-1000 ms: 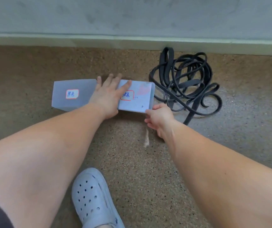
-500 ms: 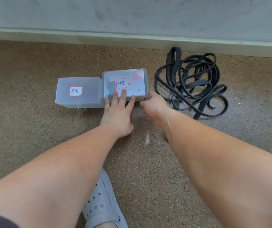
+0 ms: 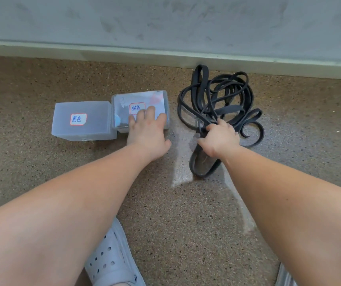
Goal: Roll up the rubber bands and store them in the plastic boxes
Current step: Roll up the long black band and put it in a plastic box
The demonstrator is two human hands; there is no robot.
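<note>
Two plastic boxes [image 3: 81,120] near the floor's [image 3: 186,223] far edge; left hand [image 3: 147,133], fingers straight, presses the right box [image 3: 144,100]. Right hand [image 3: 219,139] clamps tangled rubber bands [image 3: 217,96] beside it — a yank could tighten knots.

Plastic boxes [image 3: 83,120] abutting, rubber bands [image 3: 229,109] to their right, perhaps touching skirting [image 3: 124,54]
</note>
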